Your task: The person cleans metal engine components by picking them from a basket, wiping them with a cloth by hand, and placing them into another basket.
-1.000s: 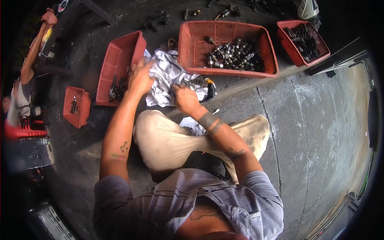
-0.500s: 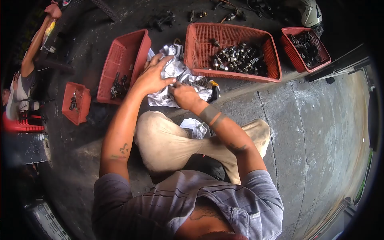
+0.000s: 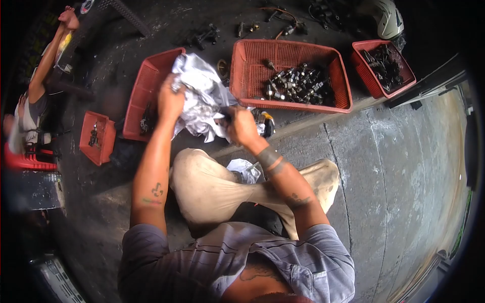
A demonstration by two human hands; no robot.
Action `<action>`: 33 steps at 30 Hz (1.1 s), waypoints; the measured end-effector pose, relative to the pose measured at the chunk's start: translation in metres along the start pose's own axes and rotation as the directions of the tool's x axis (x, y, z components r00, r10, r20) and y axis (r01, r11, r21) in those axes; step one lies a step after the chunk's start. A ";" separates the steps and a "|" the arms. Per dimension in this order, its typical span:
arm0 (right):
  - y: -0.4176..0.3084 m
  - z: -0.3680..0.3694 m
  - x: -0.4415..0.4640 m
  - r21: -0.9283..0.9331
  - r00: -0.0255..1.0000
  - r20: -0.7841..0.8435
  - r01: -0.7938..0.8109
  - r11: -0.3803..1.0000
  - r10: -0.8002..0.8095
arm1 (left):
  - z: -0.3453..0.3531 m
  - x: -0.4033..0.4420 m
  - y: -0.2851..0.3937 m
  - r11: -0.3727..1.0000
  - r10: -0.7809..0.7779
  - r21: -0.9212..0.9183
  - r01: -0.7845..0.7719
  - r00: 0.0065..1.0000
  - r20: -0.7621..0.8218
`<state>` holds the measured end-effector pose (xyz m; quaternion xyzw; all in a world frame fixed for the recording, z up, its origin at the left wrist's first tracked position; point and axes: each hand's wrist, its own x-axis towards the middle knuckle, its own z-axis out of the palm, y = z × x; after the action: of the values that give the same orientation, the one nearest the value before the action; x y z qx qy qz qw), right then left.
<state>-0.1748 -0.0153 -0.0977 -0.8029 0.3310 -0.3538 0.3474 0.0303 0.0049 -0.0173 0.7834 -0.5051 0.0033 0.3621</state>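
A crumpled white-and-grey cloth (image 3: 194, 81) is lifted off the floor in front of my knees. My left hand (image 3: 171, 101) grips its left edge with curled fingers. At the cloth's lower right side, my right hand (image 3: 242, 126) is closed; something dark shows at its fingers, too unclear to name. Just behind that hand lies a dark item with a yellow part (image 3: 267, 120), partly hidden. Another scrap of white cloth (image 3: 246, 170) rests between my legs.
A large red basket (image 3: 291, 104) holds several metal fittings. A long red basket (image 3: 139, 96), partly covered by the cloth, and two small red baskets (image 3: 104, 144) (image 3: 371, 78) hold parts. Loose parts (image 3: 204, 35) and a helmet (image 3: 388, 20) lie beyond. Another person (image 3: 38, 96) sits at left.
The cloth has been raised and spread from a flatter heap. My left hand has gone from lying open on it to gripping its edge. My right hand has shifted slightly right and down.
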 end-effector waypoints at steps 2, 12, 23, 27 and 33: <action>-0.007 -0.017 0.007 -0.029 0.997 -0.060 0.036 0.999 -0.038 | -0.019 0.010 0.018 0.990 -0.049 -0.133 0.044 0.998 -0.030; -0.029 -0.046 -0.002 0.937 0.943 0.189 -0.257 0.237 0.274 | -0.053 0.028 0.010 0.370 -0.305 -0.915 0.159 0.951 0.042; -0.022 -0.098 -0.002 0.998 0.941 -0.020 -0.004 0.070 0.338 | -0.046 0.019 0.033 0.162 -0.364 -0.980 0.118 0.930 0.052; 0.003 -0.091 0.000 0.996 0.915 -0.004 0.039 -0.077 0.404 | -0.029 0.002 0.027 0.238 -0.147 -0.940 0.244 0.966 0.213; -0.010 -0.094 -0.001 0.994 0.909 -0.018 -0.027 0.102 0.417 | -0.025 -0.004 0.028 -0.113 -0.188 -0.926 0.360 0.908 0.375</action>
<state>-0.2472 -0.0396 -0.0422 -0.2537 0.1843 -0.5401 0.7810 0.0153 0.0158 0.0158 0.3645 -0.1977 -0.4815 0.7721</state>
